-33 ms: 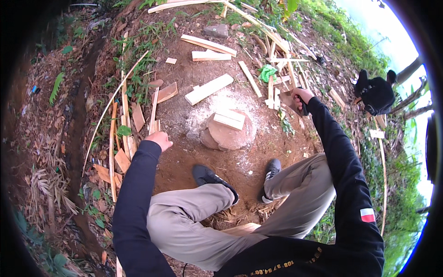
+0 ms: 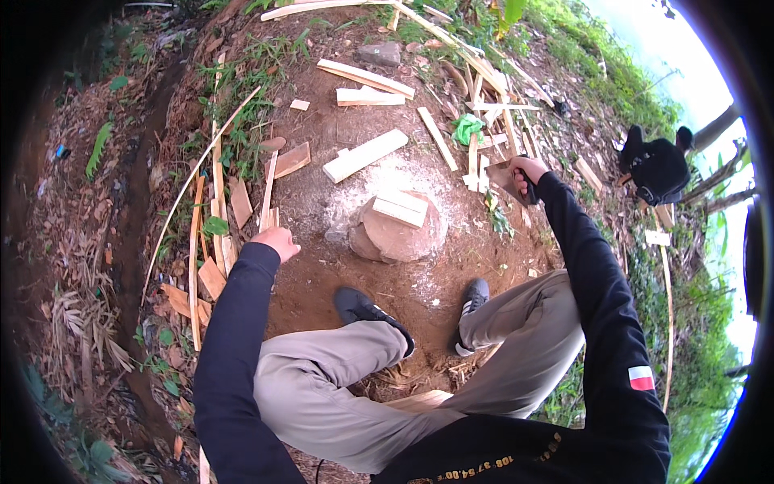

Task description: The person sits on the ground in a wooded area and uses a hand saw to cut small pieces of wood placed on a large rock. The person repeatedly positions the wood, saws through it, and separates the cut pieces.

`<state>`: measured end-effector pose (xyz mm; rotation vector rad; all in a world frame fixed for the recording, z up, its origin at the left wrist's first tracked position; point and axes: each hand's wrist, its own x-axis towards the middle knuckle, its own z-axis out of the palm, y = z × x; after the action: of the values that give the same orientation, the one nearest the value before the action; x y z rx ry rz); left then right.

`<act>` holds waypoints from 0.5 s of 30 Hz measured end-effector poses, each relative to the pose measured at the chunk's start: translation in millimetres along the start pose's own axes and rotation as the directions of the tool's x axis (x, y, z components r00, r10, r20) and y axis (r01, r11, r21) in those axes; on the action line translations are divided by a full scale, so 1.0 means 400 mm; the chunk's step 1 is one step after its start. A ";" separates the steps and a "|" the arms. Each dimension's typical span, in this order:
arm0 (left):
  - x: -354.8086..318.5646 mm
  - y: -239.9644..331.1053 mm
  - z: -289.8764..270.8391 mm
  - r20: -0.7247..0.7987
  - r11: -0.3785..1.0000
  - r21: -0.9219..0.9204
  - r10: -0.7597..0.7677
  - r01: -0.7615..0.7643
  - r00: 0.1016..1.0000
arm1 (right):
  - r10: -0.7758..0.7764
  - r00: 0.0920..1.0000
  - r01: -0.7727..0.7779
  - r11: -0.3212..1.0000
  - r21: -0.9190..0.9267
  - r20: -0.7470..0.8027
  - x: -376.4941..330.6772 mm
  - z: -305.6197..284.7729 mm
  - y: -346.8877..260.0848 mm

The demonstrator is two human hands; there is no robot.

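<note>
My right hand, at the right, is wrapped round the black handle of a hand saw. The saw's broad grey-brown blade points left and away, over the ground beside some wood scraps. My left hand is loosely curled into a fist with no object showing in it, left of the chopping block. That block, a round flat-topped stump, sits between and ahead of my feet. On it lies a short pale wooden block, untouched by either hand. Pale sawdust surrounds the stump.
A longer pale plank lies just beyond the stump, with more boards farther off. Long strips lie at the left. A green plastic bag rests among scraps, and a black backpack stands far right.
</note>
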<state>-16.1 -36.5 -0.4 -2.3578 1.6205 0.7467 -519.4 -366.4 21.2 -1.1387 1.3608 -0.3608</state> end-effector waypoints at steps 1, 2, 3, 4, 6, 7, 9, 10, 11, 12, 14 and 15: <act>0.000 0.005 -0.009 -0.012 1.000 0.003 0.002 -0.002 1.000 | 0.000 1.000 0.000 1.000 0.004 0.015 -0.004 0.000 0.005; -0.002 0.014 -0.013 -0.004 1.000 0.008 0.004 -0.004 1.000 | 0.007 1.000 -0.007 1.000 -0.013 0.018 0.000 -0.004 0.008; -0.002 0.028 -0.016 0.004 1.000 0.013 0.007 -0.007 1.000 | 0.015 1.000 -0.014 0.999 -0.029 0.019 0.003 -0.007 0.012; -0.005 0.039 -0.026 0.012 1.000 0.029 0.007 -0.007 1.000 | 0.021 1.000 -0.020 0.999 -0.036 0.023 0.008 -0.004 0.017; 0.017 0.058 -0.012 0.032 0.994 0.079 0.074 -0.076 0.997 | 0.026 1.000 -0.025 0.998 -0.059 0.013 0.013 -0.017 0.023; 0.020 0.059 -0.011 0.044 0.989 0.110 0.098 -0.103 0.994 | 0.024 0.999 -0.022 0.997 -0.073 0.026 0.012 -0.006 0.022; 0.019 0.096 -0.019 0.047 0.980 0.152 0.125 -0.131 0.991 | 0.036 0.999 -0.034 0.997 -0.067 0.035 -0.005 0.016 0.012; 0.020 0.118 -0.019 0.047 0.974 0.170 0.140 -0.147 0.989 | 0.035 0.998 -0.029 0.994 -0.105 0.054 -0.007 0.019 0.010; 0.027 0.132 -0.012 0.033 0.970 0.181 0.160 -0.164 0.987 | 0.034 0.997 -0.023 0.989 -0.144 0.074 -0.010 0.024 0.007; 0.032 0.143 -0.008 0.033 0.967 0.169 0.188 -0.191 0.982 | 0.033 0.995 -0.015 0.983 -0.182 0.096 -0.011 0.032 0.006; 0.039 0.164 0.005 0.034 0.959 0.137 0.244 -0.247 0.969 | 0.061 0.996 -0.041 0.965 -0.259 0.070 -0.005 0.044 0.003; 0.041 0.169 0.010 0.057 0.959 0.142 0.238 -0.243 0.970 | 0.031 0.999 -0.018 0.948 -0.317 0.037 0.001 0.056 0.001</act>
<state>-74.5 -74.6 -3.3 -2.0557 1.8982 0.6831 -499.6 -357.0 16.4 -1.3835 1.4283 -0.1001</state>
